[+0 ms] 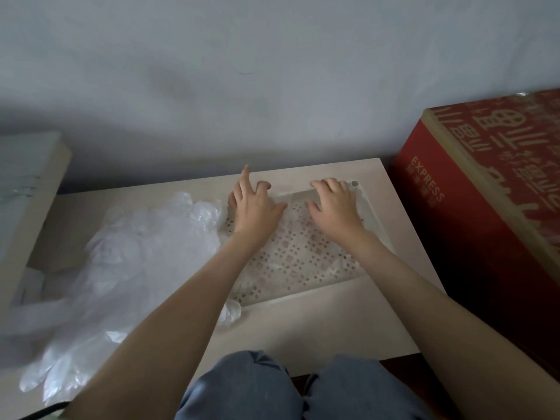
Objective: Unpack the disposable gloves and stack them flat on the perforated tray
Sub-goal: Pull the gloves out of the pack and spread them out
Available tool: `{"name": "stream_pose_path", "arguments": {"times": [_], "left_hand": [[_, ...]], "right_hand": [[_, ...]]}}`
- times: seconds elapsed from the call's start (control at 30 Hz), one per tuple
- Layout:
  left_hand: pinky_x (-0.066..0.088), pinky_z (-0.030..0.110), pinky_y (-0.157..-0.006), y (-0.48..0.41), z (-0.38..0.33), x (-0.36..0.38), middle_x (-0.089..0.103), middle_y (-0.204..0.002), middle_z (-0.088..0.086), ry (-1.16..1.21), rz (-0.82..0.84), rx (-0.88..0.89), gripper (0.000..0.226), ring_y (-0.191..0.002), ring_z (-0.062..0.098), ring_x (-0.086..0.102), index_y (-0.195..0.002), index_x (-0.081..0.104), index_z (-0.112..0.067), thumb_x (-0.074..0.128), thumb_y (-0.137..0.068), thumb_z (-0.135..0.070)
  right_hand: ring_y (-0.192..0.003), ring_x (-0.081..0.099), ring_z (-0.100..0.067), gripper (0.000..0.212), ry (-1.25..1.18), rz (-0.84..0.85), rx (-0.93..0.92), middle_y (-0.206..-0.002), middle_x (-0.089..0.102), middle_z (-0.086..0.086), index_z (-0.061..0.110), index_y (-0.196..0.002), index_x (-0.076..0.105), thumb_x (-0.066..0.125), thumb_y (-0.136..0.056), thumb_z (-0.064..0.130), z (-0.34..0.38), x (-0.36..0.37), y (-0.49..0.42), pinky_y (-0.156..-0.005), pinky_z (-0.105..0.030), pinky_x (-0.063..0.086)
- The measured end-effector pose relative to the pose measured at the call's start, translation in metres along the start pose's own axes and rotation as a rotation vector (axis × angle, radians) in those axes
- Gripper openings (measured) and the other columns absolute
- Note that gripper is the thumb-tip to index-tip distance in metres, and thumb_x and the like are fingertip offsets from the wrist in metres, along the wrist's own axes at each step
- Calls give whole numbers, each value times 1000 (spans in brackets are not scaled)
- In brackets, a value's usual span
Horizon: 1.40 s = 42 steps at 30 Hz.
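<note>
Left hand [254, 212] and right hand [333, 209], fingers [329, 187] relaxed, gripping nothing, clear glove [292, 234] flat beneath them on tray [303, 294], pile [136, 253] alongside.

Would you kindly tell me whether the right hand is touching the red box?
Apart. The head view shows the right hand over the perforated tray, with bare table between it and the red box.

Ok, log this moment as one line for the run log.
stage: flattening glove on perforated tray | left hand: on glove, far left | right hand: on glove, far right | loose gloves: piled left of tray
</note>
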<state>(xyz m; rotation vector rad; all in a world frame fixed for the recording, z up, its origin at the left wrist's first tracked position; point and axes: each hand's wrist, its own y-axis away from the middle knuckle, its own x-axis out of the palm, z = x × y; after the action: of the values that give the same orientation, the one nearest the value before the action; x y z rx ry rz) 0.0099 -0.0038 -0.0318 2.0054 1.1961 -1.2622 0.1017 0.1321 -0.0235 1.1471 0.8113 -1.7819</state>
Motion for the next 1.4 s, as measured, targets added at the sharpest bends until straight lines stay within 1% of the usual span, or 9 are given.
{"name": "stream_pose_path", "arguments": {"times": [0.2,0.5,0.67,0.77,0.93,1.03,1.13,1.27,1.4], "left_hand": [[11,31,-105,-10,6,4,37,-148,3,123,-69,-13,19,-135,23,27,-106,66,-17,56,-93,-27],[16,31,-101,-13,15,5,52,-133,8,-1,-100,140,18,-126,27,40,-102,66,-7,53,-94,-16],[26,40,-105,-8,8,2,47,-135,14,-47,-119,143,34,-124,33,43,-122,53,-5,51,-89,-10],[42,44,-91,5,8,6,54,-122,20,-90,-249,322,44,-106,34,50,-120,49,-3,54,-76,-6],[49,41,-90,30,11,21,60,-117,17,-216,-15,584,44,-106,34,59,-120,53,-2,40,-88,-27],[17,43,-118,36,14,24,25,-156,15,-377,238,503,71,-144,29,24,-149,27,-7,18,-95,-52],[-11,40,-117,36,21,28,-13,-160,7,-414,373,434,81,-147,21,-14,-152,-9,-22,-6,-85,-66],[-16,40,-115,37,23,26,-18,-159,4,-412,404,429,69,-146,19,-19,-150,-17,-25,10,-97,-59],[-18,40,-113,35,31,24,-19,-159,3,-450,410,442,83,-146,17,-19,-149,-19,-27,-12,-78,-69]], "right_hand": [[-132,27,-24,47,-80,159,68,-139,41,1,25,-132,53,59,-90,45,24,12,-44,-104,-35,21],[-117,40,-25,11,-442,-34,180,-112,61,4,21,-82,67,62,-90,28,19,16,-54,-89,-36,29],[-113,45,-28,11,-329,-197,166,-112,63,-1,13,-92,67,62,-91,22,3,12,-45,-82,-31,27],[-106,50,-32,19,-137,-218,-84,-109,61,-7,8,-103,64,65,-87,19,-8,8,-22,-76,-27,21],[-133,33,-26,60,21,179,-250,-142,43,-6,14,-141,41,44,-90,45,-18,15,19,-109,-37,21],[-148,3,-20,89,135,312,-203,-161,9,-3,20,-154,10,4,-80,69,-25,25,36,-117,-37,1],[-148,-12,-19,83,201,384,-154,-162,-9,0,26,-152,-8,-9,-81,68,-28,26,40,-117,-39,-9],[-149,-6,-19,58,-2,326,-84,-162,-2,-3,23,-154,0,25,-104,39,-30,13,32,-118,-37,-5],[-146,18,-26,66,-219,104,-7,-157,22,-13,6,-151,19,53,-96,20,-48,-6,28,-117,-33,13]]}}
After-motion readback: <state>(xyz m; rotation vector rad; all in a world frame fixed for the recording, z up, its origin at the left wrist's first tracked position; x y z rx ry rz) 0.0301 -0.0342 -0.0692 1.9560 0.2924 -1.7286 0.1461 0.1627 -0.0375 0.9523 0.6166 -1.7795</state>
